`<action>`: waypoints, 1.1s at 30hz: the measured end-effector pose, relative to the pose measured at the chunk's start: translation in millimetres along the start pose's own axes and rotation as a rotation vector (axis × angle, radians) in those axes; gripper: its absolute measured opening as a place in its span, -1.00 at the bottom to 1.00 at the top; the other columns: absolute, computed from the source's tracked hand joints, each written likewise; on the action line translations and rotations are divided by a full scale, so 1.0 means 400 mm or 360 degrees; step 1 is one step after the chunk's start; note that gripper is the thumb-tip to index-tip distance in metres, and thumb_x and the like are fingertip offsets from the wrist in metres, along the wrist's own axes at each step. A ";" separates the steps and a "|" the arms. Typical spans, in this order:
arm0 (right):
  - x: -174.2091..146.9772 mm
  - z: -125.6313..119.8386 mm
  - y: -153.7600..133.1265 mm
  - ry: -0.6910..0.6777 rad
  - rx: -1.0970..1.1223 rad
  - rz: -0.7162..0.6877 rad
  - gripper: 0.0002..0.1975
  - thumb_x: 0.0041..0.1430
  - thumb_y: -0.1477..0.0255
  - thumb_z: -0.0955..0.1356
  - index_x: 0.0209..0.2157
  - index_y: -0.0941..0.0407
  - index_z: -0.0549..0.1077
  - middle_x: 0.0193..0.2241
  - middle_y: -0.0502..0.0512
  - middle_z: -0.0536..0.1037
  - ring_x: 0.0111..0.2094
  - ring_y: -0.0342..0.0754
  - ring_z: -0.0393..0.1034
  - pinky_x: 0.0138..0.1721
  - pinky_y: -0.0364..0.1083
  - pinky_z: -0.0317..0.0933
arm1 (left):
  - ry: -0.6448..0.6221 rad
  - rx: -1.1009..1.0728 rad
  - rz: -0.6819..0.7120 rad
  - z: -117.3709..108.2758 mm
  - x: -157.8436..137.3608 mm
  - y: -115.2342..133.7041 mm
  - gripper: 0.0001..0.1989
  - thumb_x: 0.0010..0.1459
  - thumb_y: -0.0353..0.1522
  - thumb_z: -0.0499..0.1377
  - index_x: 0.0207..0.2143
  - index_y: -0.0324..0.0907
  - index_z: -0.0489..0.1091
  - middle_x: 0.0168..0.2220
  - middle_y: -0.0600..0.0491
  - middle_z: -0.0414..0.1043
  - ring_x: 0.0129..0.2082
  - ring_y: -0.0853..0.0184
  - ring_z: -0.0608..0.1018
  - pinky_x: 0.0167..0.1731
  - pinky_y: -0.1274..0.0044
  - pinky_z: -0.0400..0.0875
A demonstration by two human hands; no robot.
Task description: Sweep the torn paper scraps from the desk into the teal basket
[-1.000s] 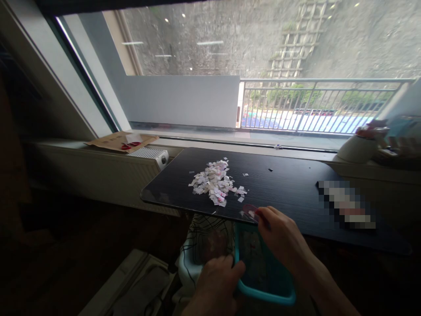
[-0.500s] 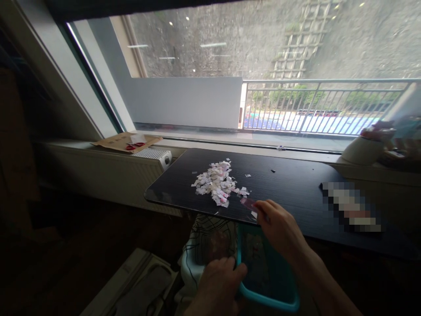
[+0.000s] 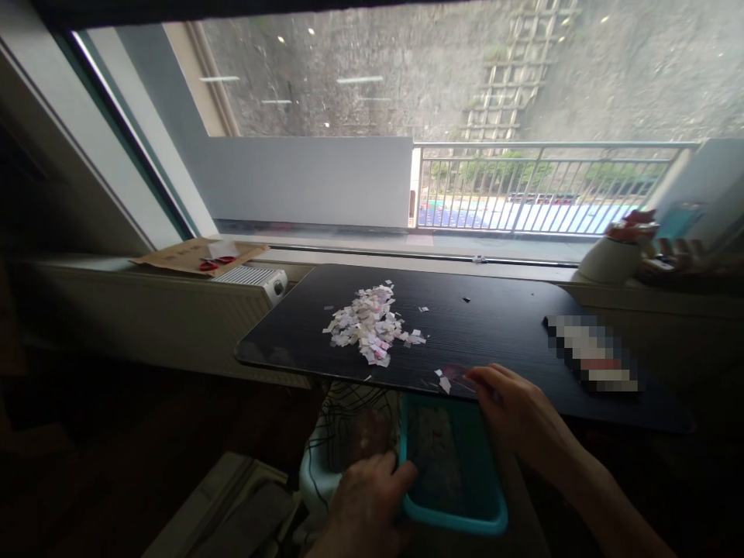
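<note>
A pile of small white and pinkish paper scraps (image 3: 366, 322) lies on the dark tabletop (image 3: 482, 333), with a few loose bits at the front edge. My right hand (image 3: 520, 407) pinches a thin, see-through pinkish flat piece (image 3: 458, 373) against the table near that edge; its exact kind is unclear. Just left of it lie one or two loose scraps (image 3: 445, 384). Below the edge is a turquoise plastic bin (image 3: 459, 525), with pale bits visible inside. Closed at the bin's left rim is my left hand (image 3: 369, 492), thumb over the rim; its fingertips are partly hidden.
Red-handled scissors (image 3: 218, 263) rest on brown paper (image 3: 174, 258) by the radiator (image 3: 256, 302). A blurred-out flat object (image 3: 593, 356) lies at the table's right. A white pot (image 3: 607, 260) stands on the windowsill. A pale stool (image 3: 317, 473) sits left of the bin.
My right hand has drawn the pinkish piece right and toward the table's front edge, away from the pile. My left hand stays at the bin's rim. The view has shifted slightly.
</note>
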State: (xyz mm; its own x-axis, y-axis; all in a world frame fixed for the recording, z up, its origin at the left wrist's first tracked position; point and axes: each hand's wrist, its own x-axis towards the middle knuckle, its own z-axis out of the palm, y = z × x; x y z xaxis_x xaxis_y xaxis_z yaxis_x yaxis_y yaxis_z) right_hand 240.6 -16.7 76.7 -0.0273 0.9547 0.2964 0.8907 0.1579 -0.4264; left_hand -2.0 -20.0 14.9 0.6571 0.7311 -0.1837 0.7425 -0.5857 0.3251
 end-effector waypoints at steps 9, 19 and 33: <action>-0.079 -0.015 0.013 0.0002 0.0226 0.0002 -0.78 0.26 0.44 0.17 -0.24 0.05 0.43 -0.31 0.07 0.49 -0.32 -0.09 0.39 -0.30 -0.13 0.26 | 0.0256 -0.0060 0.0056 0.000 -0.004 -0.023 -0.85 0.01 -0.32 0.16 -0.31 -0.08 0.28 -0.34 0.08 0.36 -0.33 0.24 0.43 -0.40 0.50 0.21; -0.063 -0.019 0.021 0.0095 0.0145 0.0065 -0.79 0.24 0.46 0.19 -0.25 0.08 0.43 -0.33 0.06 0.49 -0.35 -0.10 0.40 -0.31 -0.12 0.26 | 0.0188 -0.0056 0.0062 -0.002 0.001 -0.012 -0.85 0.02 -0.31 0.18 -0.32 -0.08 0.30 -0.32 0.07 0.36 -0.31 0.24 0.43 -0.39 0.50 0.21; -0.068 0.065 -0.013 0.0264 0.0109 0.0140 -0.81 0.24 0.45 0.18 -0.21 0.10 0.40 -0.28 0.10 0.49 -0.31 -0.06 0.41 -0.26 -0.10 0.27 | -0.0121 0.0088 0.0230 -0.015 0.029 0.041 -0.73 -0.02 -0.28 0.23 -0.22 -0.08 0.31 -0.25 0.06 0.39 -0.28 0.18 0.45 -0.34 0.46 0.31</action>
State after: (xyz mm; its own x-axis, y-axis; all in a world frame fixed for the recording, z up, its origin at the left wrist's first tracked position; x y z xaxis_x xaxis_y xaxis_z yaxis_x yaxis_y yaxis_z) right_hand 224.8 -36.8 48.6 0.1295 0.9118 0.3896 0.8533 0.0977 -0.5122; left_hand 17.1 -18.9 23.7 0.7638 0.6107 -0.2089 0.6444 -0.7025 0.3020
